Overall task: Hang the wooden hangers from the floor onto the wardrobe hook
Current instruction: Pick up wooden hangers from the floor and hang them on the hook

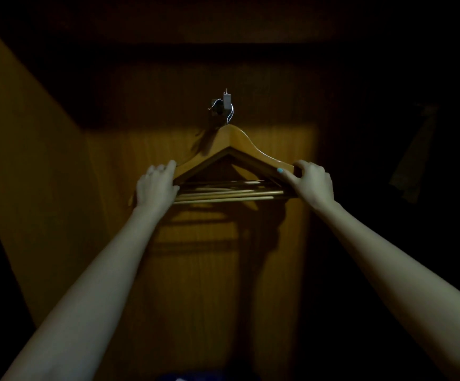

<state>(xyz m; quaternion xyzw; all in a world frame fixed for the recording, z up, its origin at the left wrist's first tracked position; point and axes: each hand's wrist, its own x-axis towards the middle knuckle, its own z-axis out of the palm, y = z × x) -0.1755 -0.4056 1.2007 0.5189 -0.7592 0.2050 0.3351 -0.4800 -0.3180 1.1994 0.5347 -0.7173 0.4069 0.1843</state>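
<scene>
Now, left to right, everything placed off the wardrobe hook [224, 105].
Left hand [156, 185]: below-left of the hook, my fingers wrapped round the left ends of the wooden hangers [230, 163].
Hangers: bunched directly under the hook, wire necks reaching up to it; whether they are seated, I cannot tell.
Handling: rigid, smooth lacquer, probably slippery; stacked they may fan apart, so hold both ends.
Right hand [312, 180]: below-right of the hook, clasping the right ends.

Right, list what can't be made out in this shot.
- Head view: how many wooden hangers are bunched; the front one covers the rest.
- Wardrobe hook: too small and dim to show whether the wires are seated.
- Right side of the wardrobe: lost in darkness.
- Floor: cut off by the bottom edge.
</scene>
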